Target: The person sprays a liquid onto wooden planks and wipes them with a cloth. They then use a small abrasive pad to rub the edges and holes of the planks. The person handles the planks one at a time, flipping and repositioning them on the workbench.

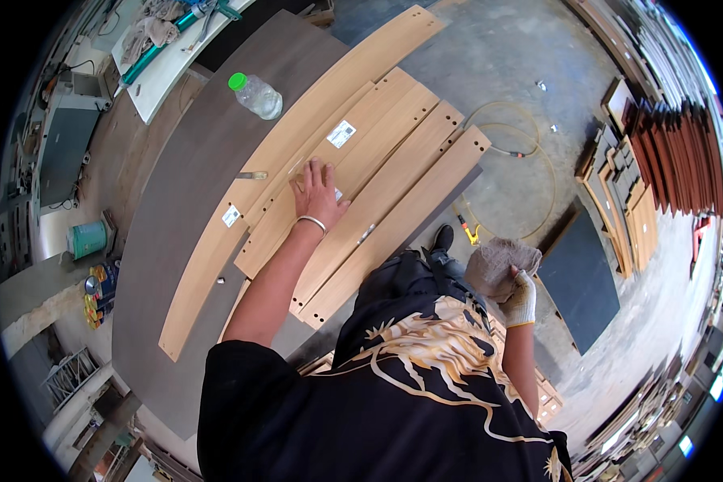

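Note:
Several light wood boards (377,215) with dark holes at their ends lie side by side on a dark brown tabletop (177,209). My bare left hand (320,194) rests on one of them, fingers stretched out, holding nothing. Below its wrist is a pale bracelet. Off to the right of the boards, my gloved right hand (517,299) grips a grey-brown rag (498,267), clear of the tabletop. A flat scraper-like tool (252,175) lies across the long far board (297,128), near a white label (230,215).
A clear bottle (259,96) with a green cap lies on the tabletop. On the floor to the right are a coiled hose (550,193) with a yellow nozzle (471,234), a dark panel (580,281) and stacked reddish-brown pieces (673,157). A teal can (88,239) stands at the left.

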`<state>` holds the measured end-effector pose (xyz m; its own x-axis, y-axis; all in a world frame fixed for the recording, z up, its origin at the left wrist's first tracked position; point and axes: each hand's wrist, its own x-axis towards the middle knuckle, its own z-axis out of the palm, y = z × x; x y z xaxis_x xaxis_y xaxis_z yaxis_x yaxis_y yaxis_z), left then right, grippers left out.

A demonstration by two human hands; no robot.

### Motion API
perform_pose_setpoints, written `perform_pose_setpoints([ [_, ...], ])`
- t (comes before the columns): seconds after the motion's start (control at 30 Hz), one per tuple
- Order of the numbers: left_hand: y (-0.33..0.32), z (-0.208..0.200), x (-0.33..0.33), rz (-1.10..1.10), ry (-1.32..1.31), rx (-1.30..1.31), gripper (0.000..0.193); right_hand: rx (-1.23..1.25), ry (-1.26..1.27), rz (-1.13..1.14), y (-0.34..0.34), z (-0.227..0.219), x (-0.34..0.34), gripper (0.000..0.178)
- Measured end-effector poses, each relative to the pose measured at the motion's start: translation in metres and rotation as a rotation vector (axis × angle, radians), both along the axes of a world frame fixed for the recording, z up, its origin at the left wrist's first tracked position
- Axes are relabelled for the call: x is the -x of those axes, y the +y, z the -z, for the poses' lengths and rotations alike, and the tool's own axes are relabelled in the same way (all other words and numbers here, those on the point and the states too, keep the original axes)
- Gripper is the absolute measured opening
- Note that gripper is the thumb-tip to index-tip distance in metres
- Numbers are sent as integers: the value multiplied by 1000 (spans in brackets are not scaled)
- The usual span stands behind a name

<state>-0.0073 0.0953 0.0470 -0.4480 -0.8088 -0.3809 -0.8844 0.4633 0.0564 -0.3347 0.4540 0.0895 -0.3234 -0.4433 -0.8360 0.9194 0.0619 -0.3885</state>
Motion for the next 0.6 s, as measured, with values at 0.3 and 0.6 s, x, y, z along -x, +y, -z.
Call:
perform_pose_setpoints([
  [0.3,-4,0,7,68,3,35,81,0,-26,-10,-2,8,-2,48],
  [0.6,-32,19,-31,-260,657,-319,45,-7,-32,18,3,11,1,48],
])
